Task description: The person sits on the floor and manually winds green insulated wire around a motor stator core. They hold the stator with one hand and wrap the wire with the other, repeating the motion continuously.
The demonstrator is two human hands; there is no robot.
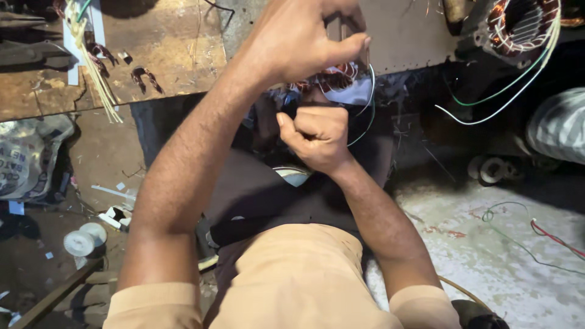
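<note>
While the left hand (298,36) is raised with thumb and fingers pinched on a thin wire (370,91), the right hand (314,137) sits just below it, curled into a fist around something I cannot make out. Behind the fingers lies a motor winding (338,82) of copper coils, largely hidden by both hands. A second stator housing (518,24), holding copper windings, is cut off at the top edge.

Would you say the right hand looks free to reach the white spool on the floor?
Probably not: the right hand is fisted near the copper windings, and the white spool lies beyond the left arm.
</note>
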